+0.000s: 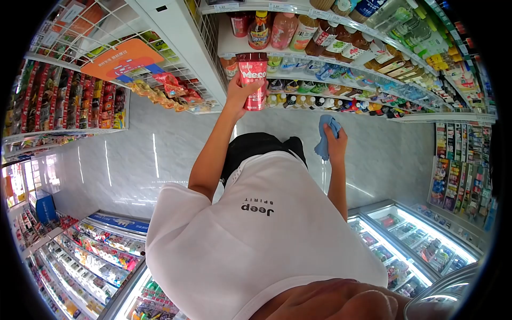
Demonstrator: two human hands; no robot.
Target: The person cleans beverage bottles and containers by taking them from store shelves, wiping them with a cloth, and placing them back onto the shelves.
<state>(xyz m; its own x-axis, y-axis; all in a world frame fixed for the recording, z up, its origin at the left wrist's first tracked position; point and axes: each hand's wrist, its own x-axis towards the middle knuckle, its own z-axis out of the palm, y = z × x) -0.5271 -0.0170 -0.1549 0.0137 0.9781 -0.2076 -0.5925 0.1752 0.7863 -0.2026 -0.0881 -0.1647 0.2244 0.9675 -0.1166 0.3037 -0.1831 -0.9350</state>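
Observation:
My left hand point(241, 94) is closed around a red Meco drink cup point(254, 69) with a dark lid, held upright in front of the drinks shelf point(229, 45). Fingers wrap its lower half. Lower and to the right, my right hand point(336, 143) grips a crumpled blue cloth point(323, 138), which hangs down over the floor, apart from the shelf. Bottled drinks point(282, 31) stand on the shelf just right of the cup.
A white wire rack with an orange sign point(121, 60) and hanging snack packs point(169, 85) is at the left. Lit glass-door coolers point(421, 240) stand behind me. Grey floor point(138, 144) lies around my feet, and more stocked shelves point(464, 165) line the right.

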